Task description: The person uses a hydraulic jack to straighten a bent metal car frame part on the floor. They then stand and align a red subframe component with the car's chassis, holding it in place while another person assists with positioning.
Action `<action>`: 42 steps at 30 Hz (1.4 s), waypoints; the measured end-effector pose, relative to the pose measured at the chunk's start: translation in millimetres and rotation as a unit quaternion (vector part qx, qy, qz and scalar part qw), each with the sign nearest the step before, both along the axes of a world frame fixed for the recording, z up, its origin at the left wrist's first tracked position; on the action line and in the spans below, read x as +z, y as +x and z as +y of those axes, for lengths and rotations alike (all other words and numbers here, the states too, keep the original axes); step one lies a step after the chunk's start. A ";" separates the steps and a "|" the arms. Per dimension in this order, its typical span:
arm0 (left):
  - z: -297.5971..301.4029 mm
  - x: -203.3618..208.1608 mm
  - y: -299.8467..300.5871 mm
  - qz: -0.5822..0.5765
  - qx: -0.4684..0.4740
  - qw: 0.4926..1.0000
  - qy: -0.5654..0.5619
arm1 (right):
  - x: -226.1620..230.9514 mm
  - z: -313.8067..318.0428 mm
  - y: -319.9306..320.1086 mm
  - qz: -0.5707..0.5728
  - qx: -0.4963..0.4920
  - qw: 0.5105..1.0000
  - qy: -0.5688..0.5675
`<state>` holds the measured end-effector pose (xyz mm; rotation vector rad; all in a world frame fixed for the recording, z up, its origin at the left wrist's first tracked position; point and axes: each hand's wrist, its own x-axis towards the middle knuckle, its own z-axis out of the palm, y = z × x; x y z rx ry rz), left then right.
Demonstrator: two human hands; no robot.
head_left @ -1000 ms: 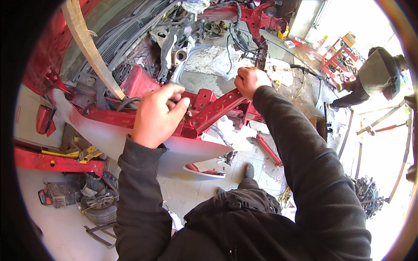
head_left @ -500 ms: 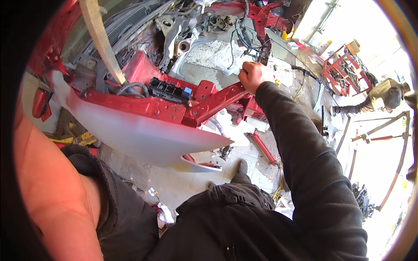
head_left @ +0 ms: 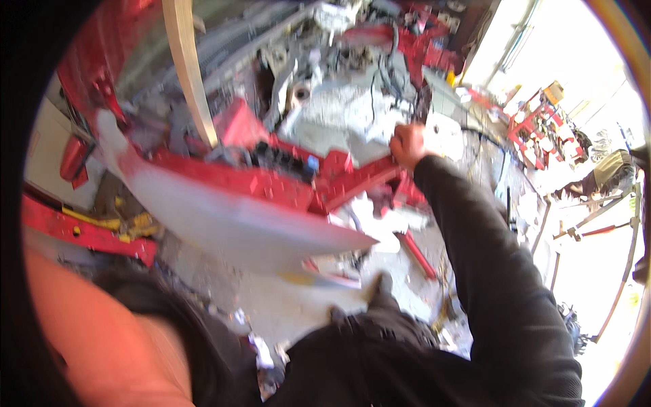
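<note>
My right hand (head_left: pixel 408 145) is closed around the far end of a red metal rail (head_left: pixel 359 180) at the front of a stripped car body. Below this rail runs a pale grey-white fender (head_left: pixel 224 214) with red along its upper edge, narrowing to a point. My left hand (head_left: pixel 102 332) is blurred and very close at the lower left, coming out of a dark sleeve. Its fingers are out of sight, so what they hold or touch cannot be made out.
A wooden bar (head_left: pixel 188 71) stands propped in the engine bay, near a black fuse box (head_left: pixel 278 161). Loose red parts, including a red tube (head_left: pixel 418 255), lie on the littered floor. At right, another person (head_left: pixel 607 173) bends near a red rack (head_left: pixel 536 129) and metal frames.
The view has shifted and blurred, so the car body sits farther right in it. A red beam now shows above my left arm. My right hand stays on the rail.
</note>
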<state>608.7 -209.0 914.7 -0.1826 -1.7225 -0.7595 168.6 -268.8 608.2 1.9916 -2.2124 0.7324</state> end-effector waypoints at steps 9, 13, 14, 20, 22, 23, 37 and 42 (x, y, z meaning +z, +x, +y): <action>-56.9 35.4 56.3 0.097 0.194 0.976 -0.010 | 14.0 14.3 12.1 0.026 -0.043 0.998 0.045; -71.3 87.7 104.5 0.125 0.308 0.943 -0.029 | 23.6 10.7 8.7 0.011 -0.103 0.952 0.289; -70.5 94.0 114.4 0.131 0.329 0.934 -0.040 | 22.9 10.0 8.7 0.040 -0.077 0.962 0.258; -128.0 60.5 131.2 0.146 0.355 0.923 0.022 | 12.8 -11.7 14.8 0.019 -0.029 0.999 0.000; -149.7 49.1 129.4 0.131 0.350 0.926 0.047 | 15.7 -23.4 19.8 0.001 0.010 0.997 -0.074; -154.6 46.3 127.7 0.121 0.351 0.927 0.054 | 20.8 -27.7 20.9 0.002 0.039 0.994 -0.098; -173.7 8.9 101.6 0.036 0.334 0.936 0.106 | 16.5 -25.7 18.2 -0.014 0.016 0.999 -0.036; -164.8 7.5 91.4 0.027 0.315 0.944 0.096 | 20.3 -27.3 17.4 -0.011 0.022 0.999 -0.039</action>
